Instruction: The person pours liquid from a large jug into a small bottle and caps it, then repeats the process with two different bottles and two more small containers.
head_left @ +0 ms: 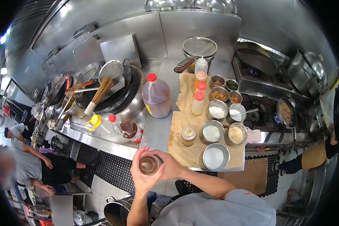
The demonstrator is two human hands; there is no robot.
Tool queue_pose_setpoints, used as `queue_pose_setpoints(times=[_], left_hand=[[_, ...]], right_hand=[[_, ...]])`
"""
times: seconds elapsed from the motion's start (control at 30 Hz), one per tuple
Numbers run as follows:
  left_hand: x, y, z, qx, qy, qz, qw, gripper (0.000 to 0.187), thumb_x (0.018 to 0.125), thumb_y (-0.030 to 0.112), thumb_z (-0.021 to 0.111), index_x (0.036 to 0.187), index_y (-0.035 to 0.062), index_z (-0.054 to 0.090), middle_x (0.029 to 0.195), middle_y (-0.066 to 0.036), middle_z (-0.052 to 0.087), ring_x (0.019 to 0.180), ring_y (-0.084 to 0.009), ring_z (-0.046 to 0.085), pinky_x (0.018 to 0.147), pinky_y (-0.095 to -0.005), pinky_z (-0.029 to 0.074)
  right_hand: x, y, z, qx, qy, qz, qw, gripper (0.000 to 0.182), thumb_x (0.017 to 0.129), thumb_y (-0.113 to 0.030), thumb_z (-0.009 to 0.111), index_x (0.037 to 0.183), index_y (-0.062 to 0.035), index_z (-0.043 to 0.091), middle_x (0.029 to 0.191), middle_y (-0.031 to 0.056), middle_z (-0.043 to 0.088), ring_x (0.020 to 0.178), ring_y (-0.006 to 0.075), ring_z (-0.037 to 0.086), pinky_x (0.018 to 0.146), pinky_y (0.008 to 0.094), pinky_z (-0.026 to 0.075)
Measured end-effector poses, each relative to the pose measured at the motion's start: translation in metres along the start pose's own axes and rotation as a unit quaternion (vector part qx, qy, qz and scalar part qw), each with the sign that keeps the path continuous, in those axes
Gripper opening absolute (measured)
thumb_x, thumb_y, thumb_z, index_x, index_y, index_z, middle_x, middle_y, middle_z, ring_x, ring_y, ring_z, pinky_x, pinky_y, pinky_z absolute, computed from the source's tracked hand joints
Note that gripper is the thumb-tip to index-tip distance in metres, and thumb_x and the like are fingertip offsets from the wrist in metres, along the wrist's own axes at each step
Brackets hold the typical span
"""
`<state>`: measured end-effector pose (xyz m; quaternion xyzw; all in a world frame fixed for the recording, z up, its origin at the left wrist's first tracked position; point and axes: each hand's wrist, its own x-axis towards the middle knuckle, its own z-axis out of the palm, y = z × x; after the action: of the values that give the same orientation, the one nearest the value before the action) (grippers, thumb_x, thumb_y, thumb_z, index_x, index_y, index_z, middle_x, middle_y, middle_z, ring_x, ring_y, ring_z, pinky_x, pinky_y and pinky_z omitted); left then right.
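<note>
My left hand (143, 180) and my right hand (172, 165) are both wrapped around a brown-looking squeeze bottle (150, 164), held in front of the counter edge. From above, its round top and a pale nozzle-like centre show; most of its side is hidden by my fingers. Beyond my right hand, a small capped jar (188, 135) stands on brown paper (180, 119). A fallen-over clear bottle with dark red liquid (129, 129) lies on the left, near my left hand. Behind it stands a large jug of reddish liquid (158, 96) with a red cap.
Metal tubs of white powder (216, 156) and small bowls of ingredients stand on the right. Several squeeze bottles (197, 103) line the paper. A wok (128, 94) is at left, a frying pan (287, 112) on the lit stove. Co-workers stand at left (28, 158) and right (313, 155).
</note>
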<state>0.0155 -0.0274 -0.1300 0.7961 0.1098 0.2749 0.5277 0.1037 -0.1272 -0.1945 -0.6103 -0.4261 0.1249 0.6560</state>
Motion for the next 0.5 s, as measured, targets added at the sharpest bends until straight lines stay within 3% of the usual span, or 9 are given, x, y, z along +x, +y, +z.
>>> queue_pose_setpoints(times=[0.2,0.33,0.4,0.5], left_hand=[[0.011,-0.008,-0.006,-0.018,-0.105,0.019,0.994,0.091,0.064,0.009,0.086,0.143,0.0012,0.04,0.104,-0.011,0.067,0.122,-0.0267,0.057,0.104,-0.0395,0.044],[0.023,-0.009,-0.003,-0.027,-0.139,0.04,0.989,0.091,0.063,0.009,0.086,0.142,0.0011,0.041,0.104,-0.011,0.066,0.122,-0.0269,0.058,0.103,-0.0395,0.045],[0.03,-0.009,-0.002,-0.007,-0.157,0.074,0.985,0.087,0.063,0.009,0.087,0.139,0.0001,0.045,0.106,-0.012,0.067,0.112,-0.0242,0.063,0.097,-0.0365,0.049],[0.041,0.004,0.001,-0.034,-0.169,0.069,0.983,0.086,0.063,0.007,0.086,0.139,0.0004,0.045,0.105,-0.011,0.066,0.114,-0.0251,0.062,0.097,-0.0365,0.049]], right_hand=[[0.003,0.0,-0.007,0.058,-0.034,-0.002,0.998,0.074,0.061,-0.021,0.088,0.124,-0.0023,0.054,0.114,0.0136,0.066,0.105,0.0259,0.066,0.091,0.037,0.051],[0.006,0.014,-0.016,0.083,-0.06,-0.015,0.995,0.072,0.061,-0.019,0.086,0.125,-0.0028,0.054,0.114,0.013,0.066,0.104,0.026,0.066,0.091,0.0367,0.051],[0.011,0.016,-0.025,0.074,-0.074,-0.025,0.994,0.072,0.062,-0.018,0.085,0.125,-0.003,0.053,0.115,0.0129,0.065,0.104,0.0261,0.066,0.091,0.0366,0.051],[0.019,0.01,-0.036,0.097,-0.128,-0.012,0.987,0.075,0.064,-0.018,0.086,0.129,-0.0034,0.052,0.122,0.0104,0.061,0.109,0.0223,0.062,0.095,0.0364,0.049]])
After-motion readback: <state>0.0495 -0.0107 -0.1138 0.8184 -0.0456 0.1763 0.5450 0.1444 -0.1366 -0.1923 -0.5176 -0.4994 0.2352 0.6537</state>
